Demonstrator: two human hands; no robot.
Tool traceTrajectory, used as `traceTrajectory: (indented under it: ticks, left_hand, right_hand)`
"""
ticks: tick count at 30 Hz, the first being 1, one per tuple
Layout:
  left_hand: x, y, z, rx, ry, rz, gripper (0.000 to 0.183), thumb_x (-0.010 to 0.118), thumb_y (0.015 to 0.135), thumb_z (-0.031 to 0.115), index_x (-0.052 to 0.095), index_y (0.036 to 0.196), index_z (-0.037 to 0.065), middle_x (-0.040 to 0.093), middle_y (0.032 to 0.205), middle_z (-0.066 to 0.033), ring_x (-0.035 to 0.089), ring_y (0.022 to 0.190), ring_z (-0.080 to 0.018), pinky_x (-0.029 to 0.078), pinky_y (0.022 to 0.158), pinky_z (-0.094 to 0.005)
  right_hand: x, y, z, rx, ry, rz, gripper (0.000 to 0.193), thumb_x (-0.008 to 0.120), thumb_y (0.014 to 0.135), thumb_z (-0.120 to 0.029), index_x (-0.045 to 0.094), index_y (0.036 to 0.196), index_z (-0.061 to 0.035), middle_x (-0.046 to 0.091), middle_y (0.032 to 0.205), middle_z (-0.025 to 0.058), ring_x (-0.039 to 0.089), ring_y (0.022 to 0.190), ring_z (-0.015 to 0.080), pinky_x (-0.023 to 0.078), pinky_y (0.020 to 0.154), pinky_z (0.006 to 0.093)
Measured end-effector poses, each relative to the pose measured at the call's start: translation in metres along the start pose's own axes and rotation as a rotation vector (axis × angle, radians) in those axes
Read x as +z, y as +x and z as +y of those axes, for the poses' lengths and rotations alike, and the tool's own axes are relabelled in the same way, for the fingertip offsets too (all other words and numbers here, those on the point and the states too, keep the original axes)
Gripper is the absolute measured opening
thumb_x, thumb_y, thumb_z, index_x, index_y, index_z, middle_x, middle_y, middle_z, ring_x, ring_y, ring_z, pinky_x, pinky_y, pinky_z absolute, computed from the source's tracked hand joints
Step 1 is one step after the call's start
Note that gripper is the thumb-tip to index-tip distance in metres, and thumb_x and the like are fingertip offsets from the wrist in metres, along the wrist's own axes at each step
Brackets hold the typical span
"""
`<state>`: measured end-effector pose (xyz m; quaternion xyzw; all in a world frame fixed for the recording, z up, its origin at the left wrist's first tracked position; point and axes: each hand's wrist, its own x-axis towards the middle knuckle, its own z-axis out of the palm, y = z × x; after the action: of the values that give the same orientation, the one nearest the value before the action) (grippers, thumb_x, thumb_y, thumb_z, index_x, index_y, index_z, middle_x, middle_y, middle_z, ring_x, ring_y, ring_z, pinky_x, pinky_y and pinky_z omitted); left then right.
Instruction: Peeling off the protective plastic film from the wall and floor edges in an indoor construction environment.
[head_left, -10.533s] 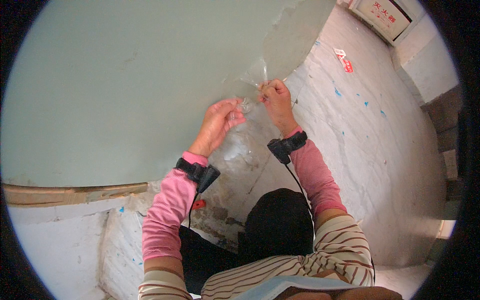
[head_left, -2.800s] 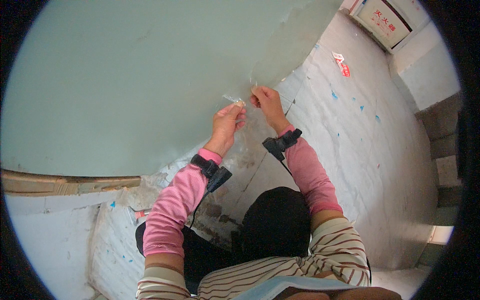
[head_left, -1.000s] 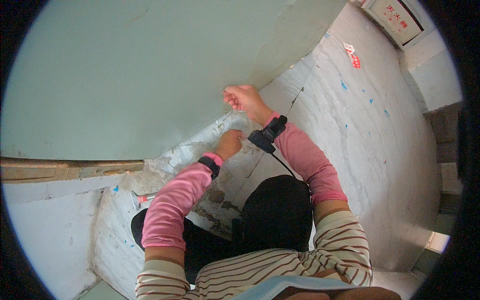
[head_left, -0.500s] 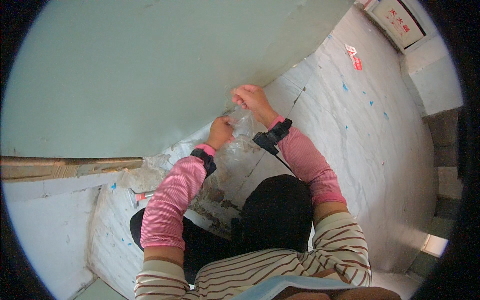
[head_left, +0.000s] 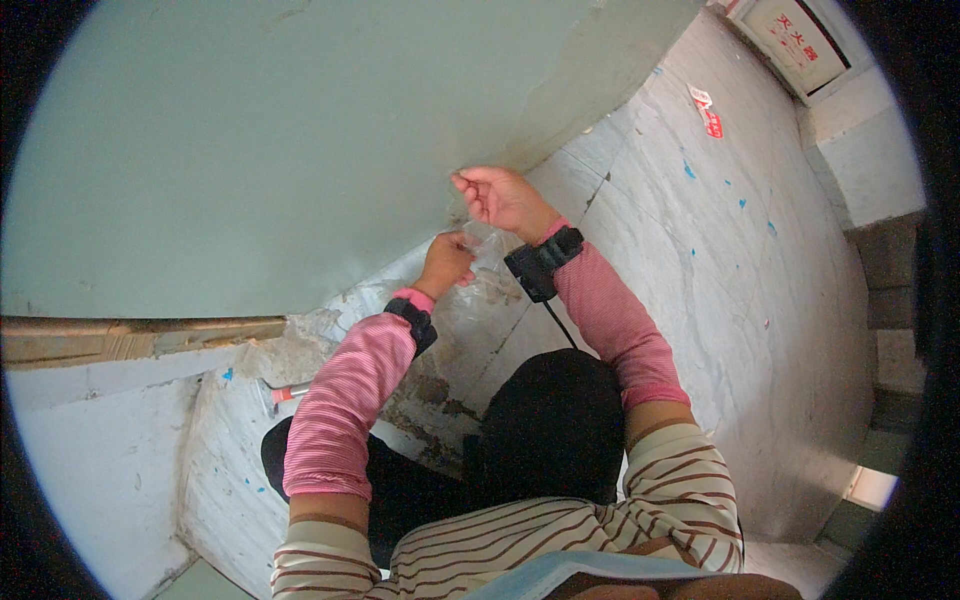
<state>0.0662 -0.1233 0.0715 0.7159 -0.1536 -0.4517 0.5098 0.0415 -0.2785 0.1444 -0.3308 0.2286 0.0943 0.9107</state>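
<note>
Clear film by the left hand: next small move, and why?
Probably draw the left hand gently away from the right hand to spread the clear film: it looks wrinkled beside the left hand, while the right is pinched near the grey-green panel. Whether either grip has its edge is unclear.

Head-worn fisheye view, facing down, close over knee (head_left: 552, 425)

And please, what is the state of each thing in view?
Clear plastic film: wrinkled
Left hand: closed on film
Right hand: fingertips together
Black wrist straps: fastened
Tiled floor: littered with blue scraps
Red-and-white label: on floor
Red-banded hand tool: lying, partly hidden
</note>
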Motion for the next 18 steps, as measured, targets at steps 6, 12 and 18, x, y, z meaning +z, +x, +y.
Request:
traceTrajectory:
  ticks: [6, 12, 18]
  left_hand:
    - [-0.004, 0.003, -0.003, 0.012, 0.020, -0.005, 0.025, 0.045, 0.077, -0.003, 0.061, 0.095, 0.001, 0.058, 0.071, -0.0096, 0.055, 0.042, -0.0168, 0.046, 0.036, -0.0283]
    - [0.002, 0.001, 0.002, 0.002, 0.023, -0.024, 0.015, 0.050, 0.078, 0.001, 0.058, 0.090, -0.002, 0.060, 0.074, -0.0081, 0.054, 0.044, -0.0137, 0.045, 0.036, -0.0262]
    - [-0.007, 0.003, 0.000, 0.058, -0.034, 0.003, 0.021, 0.045, 0.076, -0.005, 0.060, 0.091, -0.004, 0.060, 0.070, -0.0114, 0.060, 0.049, -0.0196, 0.048, 0.038, -0.0293]
  right_hand:
    - [-0.001, 0.004, 0.001, 0.022, 0.110, -0.044, 0.008, 0.055, 0.082, -0.013, 0.058, 0.087, -0.0069, 0.055, 0.070, -0.0051, 0.047, 0.057, 0.0037, 0.038, 0.050, 0.0164]
    - [-0.001, 0.005, 0.003, 0.017, 0.084, -0.089, 0.006, 0.056, 0.079, -0.015, 0.055, 0.077, -0.0090, 0.052, 0.065, -0.0048, 0.044, 0.054, 0.0043, 0.035, 0.048, 0.0173]
    - [0.009, -0.009, 0.023, -0.273, -0.547, 0.105, 0.017, 0.059, 0.077, -0.022, 0.058, 0.074, -0.0052, 0.054, 0.063, -0.0021, 0.045, 0.054, 0.0042, 0.036, 0.046, 0.0190]
